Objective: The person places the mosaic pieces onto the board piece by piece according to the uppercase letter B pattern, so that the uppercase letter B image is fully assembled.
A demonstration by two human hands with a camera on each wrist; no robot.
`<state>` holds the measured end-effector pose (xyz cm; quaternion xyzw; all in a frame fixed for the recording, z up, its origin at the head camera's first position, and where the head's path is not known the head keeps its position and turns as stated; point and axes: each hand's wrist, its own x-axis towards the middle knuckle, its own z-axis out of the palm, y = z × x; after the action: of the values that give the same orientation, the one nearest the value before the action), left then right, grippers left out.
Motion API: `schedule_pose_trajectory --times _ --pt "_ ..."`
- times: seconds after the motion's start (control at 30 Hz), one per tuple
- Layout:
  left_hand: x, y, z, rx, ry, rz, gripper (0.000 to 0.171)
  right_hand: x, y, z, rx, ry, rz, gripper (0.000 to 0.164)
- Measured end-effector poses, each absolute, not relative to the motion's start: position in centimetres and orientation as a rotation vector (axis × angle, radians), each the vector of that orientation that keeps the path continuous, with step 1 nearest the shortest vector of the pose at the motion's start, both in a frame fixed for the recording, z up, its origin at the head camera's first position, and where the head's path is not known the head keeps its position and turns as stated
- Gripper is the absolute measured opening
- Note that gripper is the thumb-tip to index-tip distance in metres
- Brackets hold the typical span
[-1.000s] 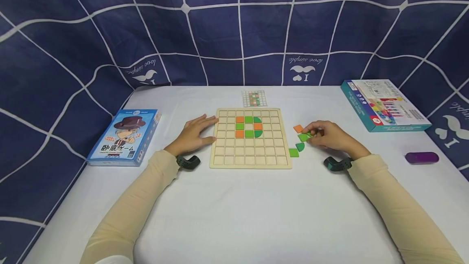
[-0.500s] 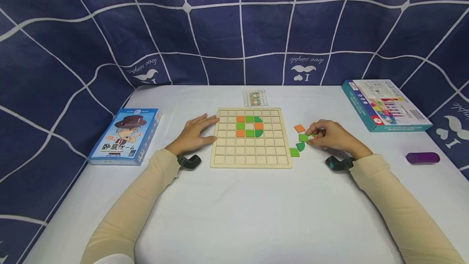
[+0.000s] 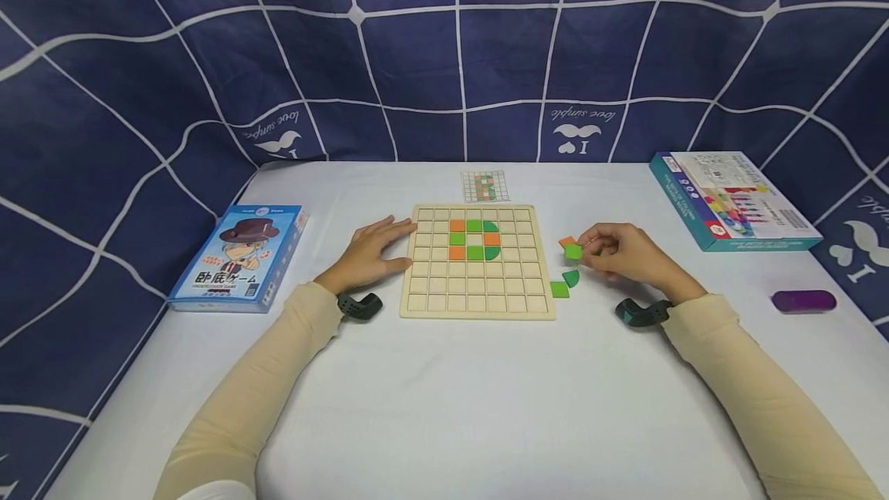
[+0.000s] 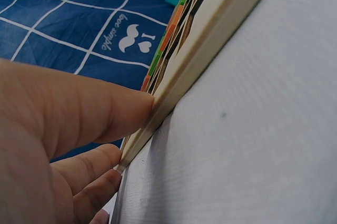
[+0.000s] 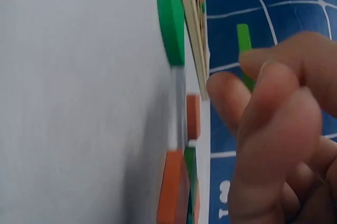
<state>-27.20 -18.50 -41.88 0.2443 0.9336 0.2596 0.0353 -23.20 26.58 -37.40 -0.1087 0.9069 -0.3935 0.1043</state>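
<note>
A wooden grid board point(image 3: 479, 284) lies mid-table, with orange and green tiles set in its upper middle cells. My left hand point(image 3: 371, 253) rests at the board's left edge; in the left wrist view its thumb and fingertips point(image 4: 139, 109) touch the side, fingers fairly straight. My right hand point(image 3: 621, 257) pinches a light green square tile point(image 3: 572, 252) between thumb and fingers, raised off the table in the right wrist view. Under and around that hand lie an orange tile point(image 3: 566, 241), a dark green quarter-round tile point(image 3: 571, 278) and a green square tile point(image 3: 559, 289).
A small pattern card point(image 3: 485, 186) lies behind the board. The blue game box point(image 3: 239, 257) stands at left, a teal-edged box point(image 3: 736, 199) at back right, and a purple oblong object point(image 3: 803, 300) at far right. Patterned dark blue cloth point(image 3: 444, 52) hangs behind the table.
The right hand has picked up the light green square tile from the loose pile and raised it slightly. The left hand stays at the board's edge.
</note>
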Motion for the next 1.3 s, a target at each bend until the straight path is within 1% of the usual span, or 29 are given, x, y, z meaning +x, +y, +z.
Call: schedule_pose_trajectory --times 0.27,0.47,0.67,0.77,1.3 --pt "-27.1 -18.4 -41.7 0.760 2.865 0.814 0.069 -23.0 25.5 -37.3 -0.221 2.494 -1.427 0.036" --pt "-27.1 -18.5 -41.8 0.760 2.866 0.809 0.069 -22.9 24.2 -37.5 -0.192 2.414 -1.543 0.042" --pt "-26.9 -18.4 -41.6 0.751 2.866 0.809 0.069 -22.8 22.8 -38.0 -0.251 2.345 -1.601 0.037" --pt "-26.9 -18.3 -41.5 0.747 2.864 0.808 0.069 -22.8 22.0 -38.2 -0.279 2.337 -1.608 0.038" --pt "-27.1 -18.3 -41.6 0.738 2.874 0.787 0.070 -23.0 17.2 -38.4 -0.382 2.215 -1.674 0.033"
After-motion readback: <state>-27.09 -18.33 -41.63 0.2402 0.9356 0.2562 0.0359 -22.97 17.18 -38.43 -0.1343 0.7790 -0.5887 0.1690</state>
